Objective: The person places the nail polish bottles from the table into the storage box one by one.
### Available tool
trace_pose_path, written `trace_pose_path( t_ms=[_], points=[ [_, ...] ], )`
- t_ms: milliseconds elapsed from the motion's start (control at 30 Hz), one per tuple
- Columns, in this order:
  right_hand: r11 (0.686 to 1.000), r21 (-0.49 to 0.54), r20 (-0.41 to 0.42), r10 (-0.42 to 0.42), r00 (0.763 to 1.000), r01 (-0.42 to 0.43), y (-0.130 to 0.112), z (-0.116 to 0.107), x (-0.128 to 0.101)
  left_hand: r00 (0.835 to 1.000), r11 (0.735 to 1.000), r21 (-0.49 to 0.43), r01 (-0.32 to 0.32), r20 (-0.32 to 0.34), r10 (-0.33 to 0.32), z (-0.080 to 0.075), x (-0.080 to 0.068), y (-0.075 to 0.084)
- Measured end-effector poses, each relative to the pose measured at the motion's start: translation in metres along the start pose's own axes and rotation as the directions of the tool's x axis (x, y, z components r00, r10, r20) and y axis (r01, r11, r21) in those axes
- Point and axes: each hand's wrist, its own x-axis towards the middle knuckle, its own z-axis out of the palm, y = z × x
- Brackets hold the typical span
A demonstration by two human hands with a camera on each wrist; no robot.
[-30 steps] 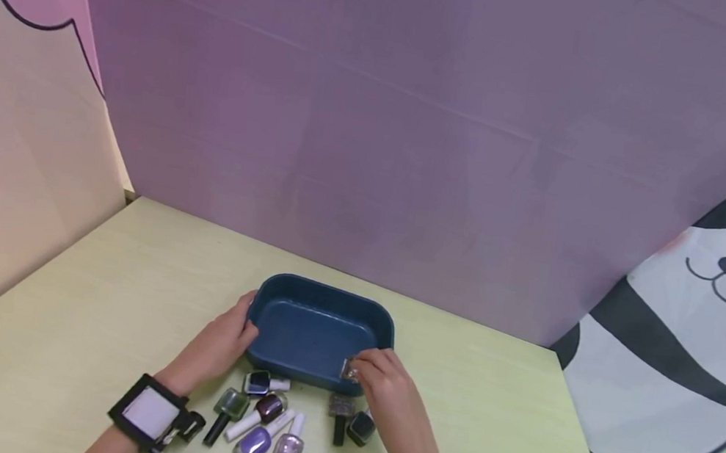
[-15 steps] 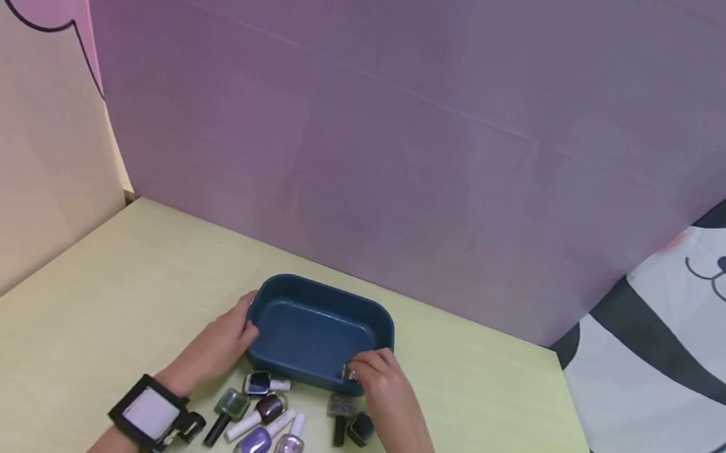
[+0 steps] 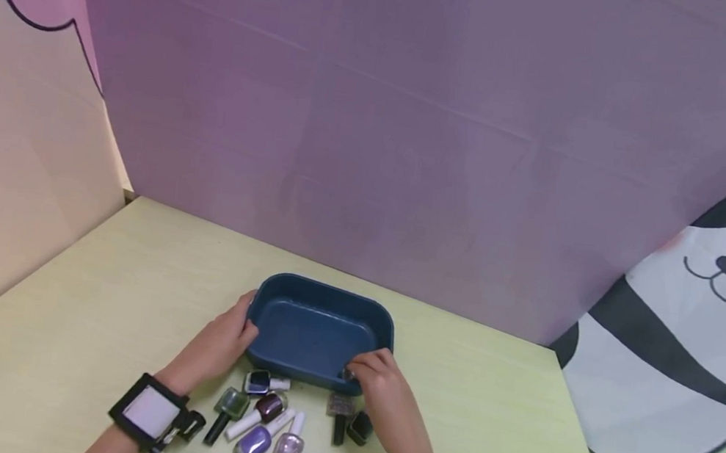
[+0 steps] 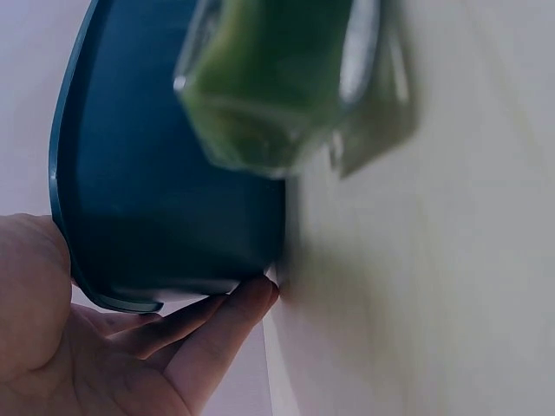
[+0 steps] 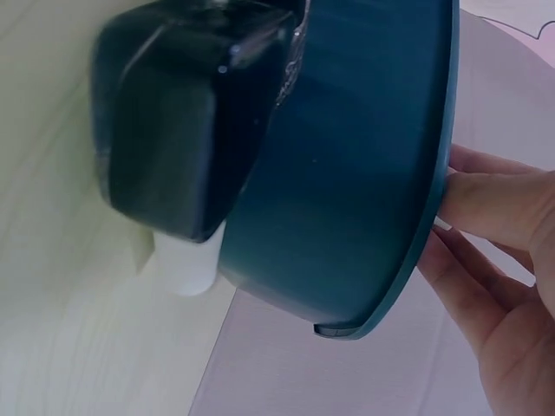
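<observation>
- The table [image 3: 96,302] is pale yellow-green wood, backed by a purple wall, with a panda print at the right.
- The blue tub [image 3: 319,329] stands on the table near its front middle, between the two hands; nothing shows on the bare part of its floor.
- The left hand [image 3: 217,348] rests against the tub's left end. Its fingers [image 4: 217,316] lie nearly straight and close together along the outer wall under the rim, and the thumb sits at the rim. The forearm comes in from the lower left with a wrist camera strapped on.
- The right hand [image 3: 380,383] is at the tub's near right corner, fingers [image 5: 494,204] curled over the rim, palm down, wrist angled in from the lower right. Its fingertips sit at a small dark thing on the rim; whether they pinch it I cannot tell.
- A cluster of nail polish bottles [image 3: 276,424] lies on the table just in front of the tub, between the wrists, most on their sides.
- Among them are a green bottle [image 3: 230,403], a lilac one [image 3: 254,442] and a dark one [image 3: 360,427] just beside the right hand.
</observation>
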Motion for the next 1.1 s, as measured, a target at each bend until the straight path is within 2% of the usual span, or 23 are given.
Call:
trace_pose_path(
  t_ms=[633,1100],
  points=[
    [0.997,-0.078,0.072,0.017,0.997,-0.011,0.0035,0.0044,-0.0016,1.0,1.0,0.003,-0.013,-0.006,0.013,0.0005,0.0007,-0.0002],
    [0.997,-0.074,0.089,0.027,0.996,-0.02,0.0018,0.002,-0.0007,1.0,1.0,-0.004,0.004,0.008,-0.004,-0.0003,0.0004,0.0007]
  ],
)
